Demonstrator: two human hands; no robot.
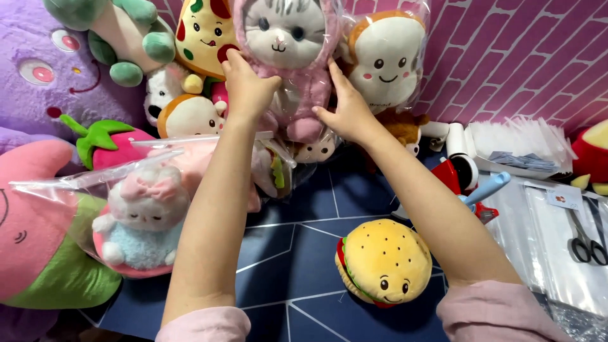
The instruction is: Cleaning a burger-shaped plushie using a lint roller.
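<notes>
A grey cat plush in a pink hooded suit [288, 38], wrapped in a clear plastic bag, stands upright at the top middle among other plush toys. My left hand [246, 88] grips its left side and my right hand [345, 107] presses on its right side, so both hold it. Below my right forearm lies a burger plush [383, 261] with a smiling face on the dark blue mat [297, 253]. A bagged pink and blue bunny plush [142, 221] lies to the left of my left forearm.
A pizza-slice plush [202, 31], a bagged toast plush [386, 57], a strawberry plush [111, 142] and large purple and pink plushes crowd the left and back. At right are a red tape dispenser [459, 174], stacked clear bags [544, 221] and scissors [586, 240].
</notes>
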